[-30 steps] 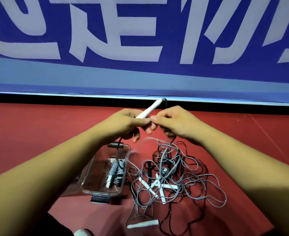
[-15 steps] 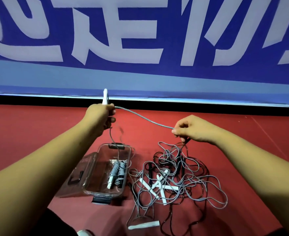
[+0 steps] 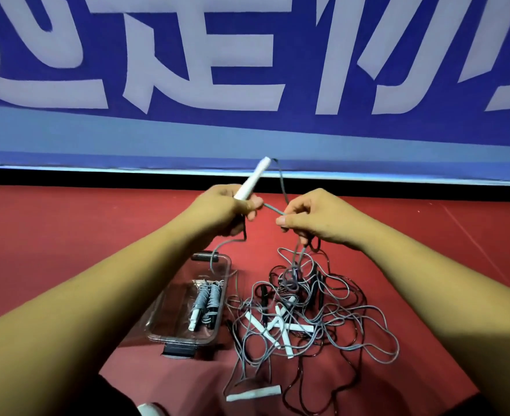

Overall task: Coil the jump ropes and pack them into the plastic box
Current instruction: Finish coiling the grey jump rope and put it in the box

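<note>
1. Left hand (image 3: 226,210): one, raised over the floor. Its fingers curl round the lower end of one white handle (image 3: 252,181), which tilts up and to the right with its upper end free.
2. Cord (image 3: 281,183): grey. One stretch leaves the handle's top, arches over and drops to the right hand. A second, short stretch runs between the two hands. A third hangs from under the left hand toward the box's far end.
3. Right hand (image 3: 319,219): one, near the left but not touching it. Thumb and forefinger pinch the cord, and the other fingers are curled. Strands fall from it into the tangle.
4. Box (image 3: 157,333): one, clear plastic, open-topped, on the floor just left of the tangle. It has two black latches (image 3: 204,256), one at each short end.
5. Bundle (image 3: 207,297): coiled grey rope inside the box, along its right wall. It shows two wound columns side by side, with one white and one dark handle end. Whether this is one rope or two cannot be told.
6. Tangle (image 3: 304,313): one loose heap of grey and dark cords. At least four white handles (image 3: 301,328) cross at its middle; the exact count is unclear.
7. Lone handle (image 3: 253,393): one, white, flat on the floor nearest the camera.
8. Floor (image 3: 67,235): red. One blue banner (image 3: 247,130) with large white characters stands along its far edge.
</note>
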Motion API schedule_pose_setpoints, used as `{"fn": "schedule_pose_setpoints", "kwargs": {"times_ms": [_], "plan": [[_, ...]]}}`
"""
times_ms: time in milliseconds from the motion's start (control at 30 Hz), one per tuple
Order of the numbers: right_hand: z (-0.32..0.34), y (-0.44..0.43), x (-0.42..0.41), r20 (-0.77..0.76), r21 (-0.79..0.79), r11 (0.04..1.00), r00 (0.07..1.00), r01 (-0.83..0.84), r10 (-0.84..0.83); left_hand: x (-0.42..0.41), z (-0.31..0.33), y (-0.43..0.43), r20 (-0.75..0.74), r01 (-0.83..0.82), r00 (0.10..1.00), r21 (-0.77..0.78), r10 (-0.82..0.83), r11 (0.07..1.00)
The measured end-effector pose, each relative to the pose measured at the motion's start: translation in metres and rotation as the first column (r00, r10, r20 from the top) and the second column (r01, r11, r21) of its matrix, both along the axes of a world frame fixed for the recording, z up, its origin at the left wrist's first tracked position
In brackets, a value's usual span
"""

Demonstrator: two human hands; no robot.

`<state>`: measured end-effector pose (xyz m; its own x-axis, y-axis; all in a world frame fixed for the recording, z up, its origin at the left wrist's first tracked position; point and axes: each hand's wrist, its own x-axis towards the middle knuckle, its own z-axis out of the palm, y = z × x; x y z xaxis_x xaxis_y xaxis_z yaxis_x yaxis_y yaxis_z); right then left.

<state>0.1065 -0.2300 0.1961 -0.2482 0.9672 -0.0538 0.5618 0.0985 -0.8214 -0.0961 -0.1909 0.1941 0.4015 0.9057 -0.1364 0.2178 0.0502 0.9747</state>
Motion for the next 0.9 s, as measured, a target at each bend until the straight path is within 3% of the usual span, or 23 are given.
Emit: {"fn": "schedule_pose_setpoints", "kwargs": {"times_ms": [133,233,367,467,600,667,733,833,900], "plan": [[-0.015,0.003,0.021,0.069,-0.187,0.982,0.997,-0.019,0.032,-0.016,-0.004,0.018,0.102,-0.288,0.952,-0.008,0.288,0.957],[-0.023,0.001,0.035,0.013,-0.298,0.954,1.0,0.017,-0.014,-0.03,-0.007,0.026,0.115,-0.428,0.896,-0.031,0.428,0.903],[-0.029,-0.001,0.049,-0.106,-0.314,0.944,0.984,0.106,-0.145,-0.054,-0.009,0.036,0.069,-0.526,0.847,-0.037,0.527,0.85],[-0.023,-0.004,0.045,-0.279,-0.322,0.946,0.95,0.047,-0.142,-0.068,-0.016,0.035,-0.092,-0.473,0.878,-0.024,0.469,0.881],[-0.007,-0.009,0.021,-0.239,-0.235,0.972,0.97,-0.006,-0.052,-0.065,-0.017,0.028,-0.265,-0.387,0.873,0.134,0.41,0.912],[-0.001,-0.013,0.006,-0.201,-0.177,0.984,0.979,-0.015,-0.021,-0.05,-0.011,0.019,-0.178,-0.258,0.944,0.121,0.277,0.959],[0.003,-0.012,-0.008,-0.194,-0.11,0.994,0.981,0.002,-0.023,-0.03,-0.003,0.002,-0.032,-0.058,0.998,-0.003,0.058,0.998],[0.008,-0.008,-0.014,-0.229,-0.037,0.996,0.97,0.081,-0.088,-0.008,0.006,-0.016,0.016,0.19,0.982,-0.13,-0.19,0.973],[0.007,-0.007,-0.009,-0.216,-0.029,0.997,0.974,0.065,-0.069,-0.007,0.007,-0.016,0.007,0.202,0.979,-0.139,-0.203,0.97]]}}
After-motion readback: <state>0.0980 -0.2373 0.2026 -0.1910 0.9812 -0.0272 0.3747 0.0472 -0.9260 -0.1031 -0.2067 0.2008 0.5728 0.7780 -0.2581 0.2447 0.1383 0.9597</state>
